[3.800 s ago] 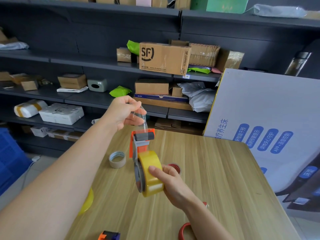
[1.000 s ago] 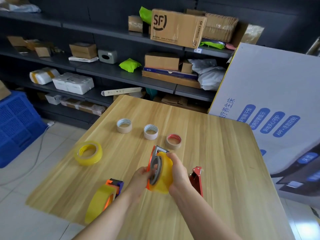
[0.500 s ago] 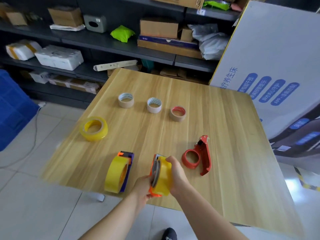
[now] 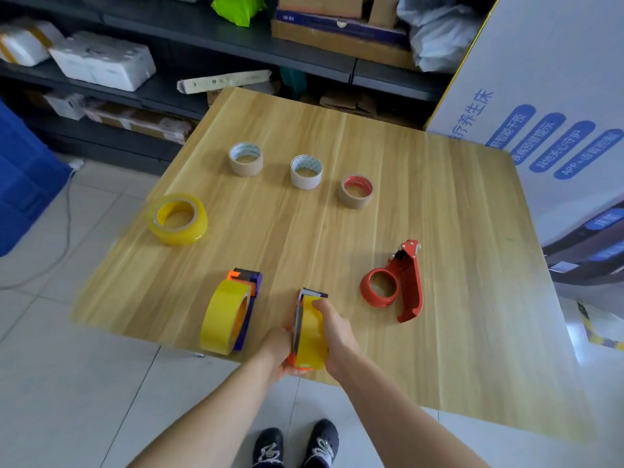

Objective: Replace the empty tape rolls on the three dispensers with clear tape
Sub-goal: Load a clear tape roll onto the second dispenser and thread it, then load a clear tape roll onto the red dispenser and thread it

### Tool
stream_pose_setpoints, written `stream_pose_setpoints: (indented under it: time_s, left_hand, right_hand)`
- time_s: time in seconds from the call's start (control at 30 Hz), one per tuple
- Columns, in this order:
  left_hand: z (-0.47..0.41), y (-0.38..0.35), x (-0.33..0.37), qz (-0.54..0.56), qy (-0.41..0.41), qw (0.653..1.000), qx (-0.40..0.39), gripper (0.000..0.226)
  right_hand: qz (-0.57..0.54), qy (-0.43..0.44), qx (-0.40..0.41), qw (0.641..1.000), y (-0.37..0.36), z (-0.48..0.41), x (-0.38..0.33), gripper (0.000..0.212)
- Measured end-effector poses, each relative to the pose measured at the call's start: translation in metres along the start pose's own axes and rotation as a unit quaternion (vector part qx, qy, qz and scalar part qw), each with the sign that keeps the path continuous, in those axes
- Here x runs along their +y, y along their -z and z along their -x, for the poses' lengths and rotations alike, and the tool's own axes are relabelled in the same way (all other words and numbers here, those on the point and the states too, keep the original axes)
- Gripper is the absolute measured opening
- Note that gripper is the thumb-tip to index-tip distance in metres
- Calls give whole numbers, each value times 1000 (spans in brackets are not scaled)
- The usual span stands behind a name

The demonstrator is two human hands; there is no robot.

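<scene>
Head view | left hand (image 4: 278,346) and right hand (image 4: 334,327) clasp the orange dispenser loaded with a yellowish clear tape roll (image 4: 309,336) at the wooden table's (image 4: 439,231) near edge | risk: set down overhanging, it tips off.

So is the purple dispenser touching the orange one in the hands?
Apart. The head view shows a strip of bare table between the purple dispenser, standing alone, and the orange dispenser gripped by both hands.
</scene>
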State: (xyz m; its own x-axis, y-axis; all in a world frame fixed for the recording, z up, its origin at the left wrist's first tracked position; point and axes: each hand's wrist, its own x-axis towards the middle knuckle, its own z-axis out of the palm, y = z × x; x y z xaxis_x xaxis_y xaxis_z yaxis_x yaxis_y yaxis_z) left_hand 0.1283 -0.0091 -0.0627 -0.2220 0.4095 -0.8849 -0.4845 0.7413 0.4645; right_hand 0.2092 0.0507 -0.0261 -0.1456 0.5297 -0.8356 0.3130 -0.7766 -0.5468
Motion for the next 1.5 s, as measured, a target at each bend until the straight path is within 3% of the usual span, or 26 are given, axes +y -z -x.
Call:
stream_pose_setpoints:
  time_s: [0.1,0.2,0.27,0.3,0.4,0.5,0.57,0.7,0.87,1.03,1.17,1.33,1.5]
  left_hand:
    - [-5,7,2,-164,-5,986,40,37]
    - [-6,15,7,-385,-54,915,110,35]
    - [-2,17,10,-463,-113,865,156,30]
    - [1,18,10,-445,-137,868,172,29]
    - [17,20,9,-237,-225,928,180,32]
    - [41,22,7,-151,-279,944,94,45]
    - [46,23,2,-179,-281,942,29,46]
    - [48,26,5,-215,-289,933,-3,14]
    - [58,26,10,-237,-269,933,-12,31]
    - [57,25,12,-270,-231,935,-11,31]
    - [54,28,13,-305,-212,928,18,28]
    - [52,29,19,-348,-225,907,69,44]
    - [60,30,33,-399,-256,870,139,21]
  right_hand:
    - [5,1,-14,1000,2,-1,1,30]
    - [4,-1,-33,999,1,-1,6,22]
    - [-11,-4,-44,999,-2,1,10,26]
    - [-27,-7,-50,998,-2,1,11,27]
    - [-43,-9,-69,997,-2,2,15,30]
    - [-20,-3,-72,997,-1,5,15,35]
    - [7,7,-55,998,0,5,14,43]
    - [75,44,13,996,4,9,10,43]
    - [154,59,29,986,12,6,5,48]
    - [230,96,42,967,16,14,-2,54]
    - [325,155,52,932,20,22,-11,48]
    - [433,208,49,876,23,27,-21,48]
    - [525,272,48,805,20,27,-39,41]
